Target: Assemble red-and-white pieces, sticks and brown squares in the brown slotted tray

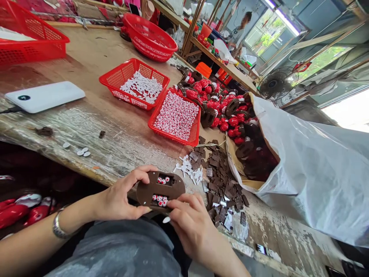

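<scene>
A worn wooden bench, partly wrapped in clear film, carries a square red basket of red-and-white beads. Just left of that basket lies another red basket of white pieces. Further behind it are a round red basket and a large red crate. Well left of it rests a white power bank. To its right is a heap of red and brown toy parts, spilling from a white sack. In front of it lie white pegs and a pile of dark brown plates. Front-left of it lie a few white discs.
</scene>
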Demonstrator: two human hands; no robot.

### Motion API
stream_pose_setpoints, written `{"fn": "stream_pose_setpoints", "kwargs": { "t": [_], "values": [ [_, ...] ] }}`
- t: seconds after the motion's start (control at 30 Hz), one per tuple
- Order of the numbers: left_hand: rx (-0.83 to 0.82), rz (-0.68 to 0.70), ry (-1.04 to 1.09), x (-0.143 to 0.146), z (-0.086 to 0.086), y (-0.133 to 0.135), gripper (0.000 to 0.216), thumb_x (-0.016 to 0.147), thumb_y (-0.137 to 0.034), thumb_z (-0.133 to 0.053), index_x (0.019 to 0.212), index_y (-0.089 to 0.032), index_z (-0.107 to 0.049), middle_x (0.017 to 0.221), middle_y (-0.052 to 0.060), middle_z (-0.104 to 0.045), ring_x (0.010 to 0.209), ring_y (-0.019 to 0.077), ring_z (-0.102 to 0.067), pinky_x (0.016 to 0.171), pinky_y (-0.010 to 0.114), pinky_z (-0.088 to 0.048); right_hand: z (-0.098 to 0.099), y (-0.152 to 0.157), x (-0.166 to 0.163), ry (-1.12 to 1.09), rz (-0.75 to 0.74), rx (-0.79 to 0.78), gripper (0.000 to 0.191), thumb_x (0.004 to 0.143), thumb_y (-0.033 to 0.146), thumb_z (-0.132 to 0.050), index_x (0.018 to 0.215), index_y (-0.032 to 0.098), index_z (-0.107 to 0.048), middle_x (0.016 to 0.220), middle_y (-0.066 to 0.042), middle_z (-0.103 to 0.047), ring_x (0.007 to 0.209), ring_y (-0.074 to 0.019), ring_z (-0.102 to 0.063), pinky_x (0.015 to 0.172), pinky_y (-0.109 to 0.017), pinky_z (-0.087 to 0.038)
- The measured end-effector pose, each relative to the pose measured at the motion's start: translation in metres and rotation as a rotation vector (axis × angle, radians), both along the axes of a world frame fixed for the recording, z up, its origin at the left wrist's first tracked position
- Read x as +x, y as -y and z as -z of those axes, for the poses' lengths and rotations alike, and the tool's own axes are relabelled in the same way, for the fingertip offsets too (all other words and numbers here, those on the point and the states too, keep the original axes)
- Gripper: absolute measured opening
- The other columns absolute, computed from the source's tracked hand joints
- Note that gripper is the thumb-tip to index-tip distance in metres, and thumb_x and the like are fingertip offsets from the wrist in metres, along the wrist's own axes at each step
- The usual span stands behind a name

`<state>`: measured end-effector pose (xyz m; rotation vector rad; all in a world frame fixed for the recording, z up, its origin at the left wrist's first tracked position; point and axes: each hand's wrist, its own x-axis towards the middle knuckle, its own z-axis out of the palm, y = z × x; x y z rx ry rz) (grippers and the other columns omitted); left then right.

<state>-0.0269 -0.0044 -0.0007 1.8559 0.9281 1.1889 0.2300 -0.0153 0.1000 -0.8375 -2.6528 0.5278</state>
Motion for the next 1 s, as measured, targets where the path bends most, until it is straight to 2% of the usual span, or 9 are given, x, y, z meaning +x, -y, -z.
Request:
{"fn": "stream_pose_setpoints", "kwargs": {
  "t": [0.1, 0.27, 0.47, 0.63, 0.77, 1.0],
  "values": [
    [-0.015, 0.006, 0.017, -0.001, 0.002, 0.001, 0.053, 0.075, -0.014, -0.075, 0.114, -0.026, -0.042, 0.141, 0.013, -0.052, 0.124, 0.0241, -0.062, 0.086, 0.026, -0.058, 0.005, 0.003, 0.001, 0.044, -0.005, 0.041, 0.016, 0.100, 0.009, -0.050, 0.108, 0.021, -0.056, 0.126, -0.008, -0.071, 0.111, -0.0255, -0.059, 0.096, -0.047, -0.047],
    [-0.020, 0.010, 0.010, -0.002, 0.009, 0.002, 0.056, 0.074, -0.013, -0.075, 0.117, -0.026, -0.041, 0.144, 0.014, -0.049, 0.130, 0.0245, -0.058, 0.094, 0.029, -0.055, 0.005, 0.002, -0.002, 0.070, -0.035, 0.068, 0.016, 0.098, 0.007, -0.052, 0.108, 0.020, -0.056, 0.127, -0.008, -0.071, 0.116, -0.0268, -0.058, 0.101, -0.049, -0.045],
    [0.026, 0.008, 0.008, 0.000, 0.010, 0.001, 0.057, 0.075, -0.015, -0.078, 0.118, -0.025, -0.042, 0.143, 0.015, -0.051, 0.131, 0.0269, -0.059, 0.103, 0.035, -0.052, -0.001, 0.005, -0.012, 0.033, -0.040, -0.009, 0.014, 0.099, 0.011, -0.053, 0.107, 0.022, -0.054, 0.130, -0.007, -0.070, 0.122, -0.0244, -0.062, 0.108, -0.048, -0.046],
    [0.011, -0.003, 0.021, -0.001, 0.010, 0.000, 0.056, 0.074, -0.014, -0.077, 0.116, -0.025, -0.042, 0.142, 0.014, -0.051, 0.129, 0.0242, -0.060, 0.101, 0.031, -0.052, 0.003, 0.007, -0.011, -0.020, 0.104, 0.042, 0.021, 0.098, 0.006, -0.049, 0.111, 0.023, -0.051, 0.118, -0.006, -0.073, 0.125, -0.0240, -0.062, 0.120, -0.055, -0.036],
    [0.018, -0.007, 0.042, -0.001, 0.015, 0.001, 0.056, 0.074, -0.015, -0.076, 0.117, -0.025, -0.043, 0.143, 0.013, -0.051, 0.132, 0.0253, -0.058, 0.106, 0.033, -0.050, 0.008, 0.013, -0.014, 0.023, 0.040, 0.027, 0.017, 0.096, 0.007, -0.052, 0.104, 0.022, -0.052, 0.127, -0.006, -0.071, 0.133, -0.0244, -0.056, 0.126, -0.057, -0.024],
    [-0.006, -0.012, 0.042, -0.001, 0.018, 0.001, 0.056, 0.073, -0.014, -0.076, 0.117, -0.026, -0.043, 0.144, 0.012, -0.051, 0.132, 0.0254, -0.058, 0.107, 0.034, -0.048, 0.009, 0.012, -0.017, 0.086, -0.001, 0.076, 0.016, 0.097, 0.006, -0.050, 0.104, 0.020, -0.050, 0.141, -0.004, -0.063, 0.147, -0.0218, -0.039, 0.130, -0.048, -0.001]
  ]
}}
